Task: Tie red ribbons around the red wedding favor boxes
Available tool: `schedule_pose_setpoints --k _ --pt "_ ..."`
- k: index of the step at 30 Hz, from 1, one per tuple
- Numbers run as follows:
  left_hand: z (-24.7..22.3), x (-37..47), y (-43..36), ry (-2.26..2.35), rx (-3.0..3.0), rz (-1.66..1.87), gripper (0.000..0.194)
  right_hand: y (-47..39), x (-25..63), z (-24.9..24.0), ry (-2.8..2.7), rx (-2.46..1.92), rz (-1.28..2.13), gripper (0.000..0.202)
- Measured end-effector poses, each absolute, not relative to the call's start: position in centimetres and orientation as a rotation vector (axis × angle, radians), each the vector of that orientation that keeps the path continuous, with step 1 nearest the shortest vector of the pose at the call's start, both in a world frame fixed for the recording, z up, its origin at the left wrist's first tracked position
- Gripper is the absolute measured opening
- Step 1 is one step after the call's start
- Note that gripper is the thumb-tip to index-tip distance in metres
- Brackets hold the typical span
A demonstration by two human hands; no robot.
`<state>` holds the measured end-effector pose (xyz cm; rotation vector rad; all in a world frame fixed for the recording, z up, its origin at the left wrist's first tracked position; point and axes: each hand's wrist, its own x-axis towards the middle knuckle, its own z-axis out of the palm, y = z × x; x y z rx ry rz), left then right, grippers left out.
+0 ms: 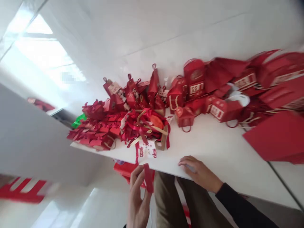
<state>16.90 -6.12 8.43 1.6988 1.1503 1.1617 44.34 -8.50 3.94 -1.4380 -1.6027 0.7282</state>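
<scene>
Near the table's front edge, my left hand (137,196) is closed on a red ribbon (148,179), held between thumb and fingers as a short flat strip. My right hand (201,174) lies at the edge of the white table (213,139), fingers slightly bent and apart, with nothing seen in it. Just beyond my left hand is a white printed card (147,149) with red markings. Behind the card stands an open cardboard box (161,145) heaped with red and cream ribbons (142,126).
Red gift boxes (99,133) crowd the table's left end, near a green item (79,120). More gift boxes (185,117) with cord handles line the wall side. Flat red sheets (277,136) lie at the right. Something red (125,171) sits below the table edge.
</scene>
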Motion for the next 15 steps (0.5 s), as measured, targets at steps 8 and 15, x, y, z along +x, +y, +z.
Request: schedule_pose_setpoints --k 8,15 --pt "8.4 19.1 -5.8 0.767 1.592 0.829 0.049 -11.0 39.8 3.8 -1.543 -1.536 0.788 0.037" --pt "7.0 17.6 -4.3 0.755 1.603 0.731 0.051 -8.4 38.2 2.9 -1.687 -1.543 0.751 0.023"
